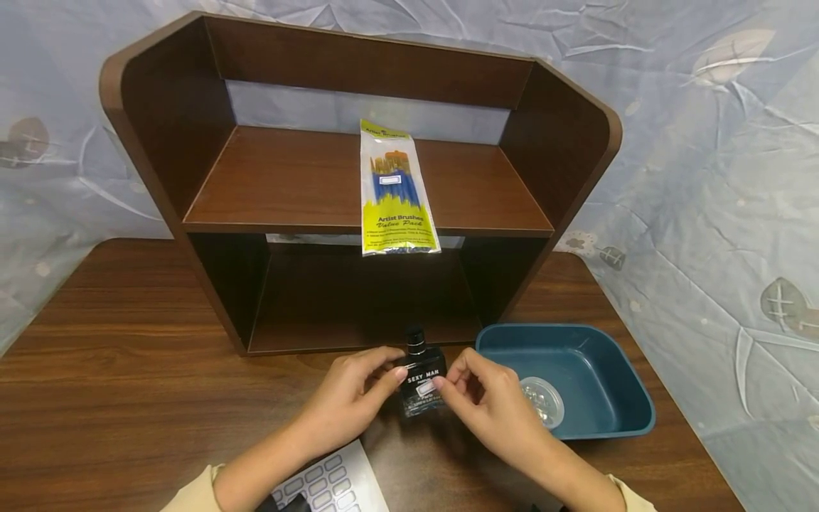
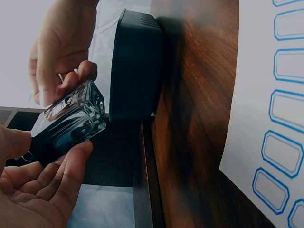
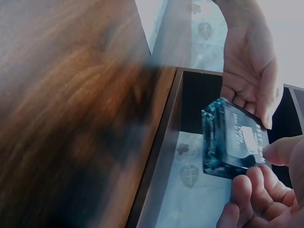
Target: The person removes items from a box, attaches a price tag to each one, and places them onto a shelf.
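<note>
Perfume bottle (image 1: 421, 377) is in your two hands, raised off the tabletop (image 1: 128, 370) before the front edge of the shelf unit (image 1: 288, 178). Your left hand (image 1: 348, 398) has its grip clamped on the bottle's upper side. Your right hand (image 1: 493, 402) grips the opposite side, thumb at the white label (image 1: 425, 388). Toward the tabletop's near edge lies a label sheet (image 1: 367, 476); by its right edge, a blue basin (image 1: 601, 384) holds a round container (image 1: 544, 402). A brush pack (image 1: 397, 192) overhangs the upper board's front edge.
</note>
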`<act>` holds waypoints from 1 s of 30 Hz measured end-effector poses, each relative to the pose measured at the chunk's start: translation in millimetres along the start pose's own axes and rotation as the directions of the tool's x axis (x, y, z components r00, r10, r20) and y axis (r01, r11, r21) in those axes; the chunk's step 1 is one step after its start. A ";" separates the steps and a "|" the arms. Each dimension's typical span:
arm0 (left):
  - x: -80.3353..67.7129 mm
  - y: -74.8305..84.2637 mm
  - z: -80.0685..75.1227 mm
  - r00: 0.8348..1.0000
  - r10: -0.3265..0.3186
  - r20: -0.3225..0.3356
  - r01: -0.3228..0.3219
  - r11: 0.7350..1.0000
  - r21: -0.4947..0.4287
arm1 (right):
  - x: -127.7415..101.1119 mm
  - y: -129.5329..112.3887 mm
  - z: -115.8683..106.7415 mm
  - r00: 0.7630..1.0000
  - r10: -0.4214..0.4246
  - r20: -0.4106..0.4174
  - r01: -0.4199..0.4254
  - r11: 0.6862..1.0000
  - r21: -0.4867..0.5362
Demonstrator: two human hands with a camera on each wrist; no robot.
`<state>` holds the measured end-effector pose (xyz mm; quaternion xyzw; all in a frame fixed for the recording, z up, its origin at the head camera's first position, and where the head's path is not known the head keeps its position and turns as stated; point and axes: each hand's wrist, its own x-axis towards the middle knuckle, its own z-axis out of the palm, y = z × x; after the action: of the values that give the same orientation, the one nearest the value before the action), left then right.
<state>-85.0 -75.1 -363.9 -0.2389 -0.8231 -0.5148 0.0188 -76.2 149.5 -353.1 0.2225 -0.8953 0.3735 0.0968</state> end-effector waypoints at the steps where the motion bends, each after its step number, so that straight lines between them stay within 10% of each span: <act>1: 0.1 -0.6 0.0 1.000 0.002 -0.002 -0.002 1.000 0.005 | 0.6 0.0 -0.7 1.000 -0.008 -0.012 0.008 1.000 0.001; 30: 2.8 -5.0 -11.8 0.997 0.076 -0.021 -0.073 0.987 0.142 | 31.9 1.1 -10.6 0.979 -0.058 0.196 0.055 0.998 0.020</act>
<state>-92.2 -86.0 -361.8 -0.2608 -0.8477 -0.4573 0.0657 -104.8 147.3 -335.6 0.2842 -0.8911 0.3533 0.0170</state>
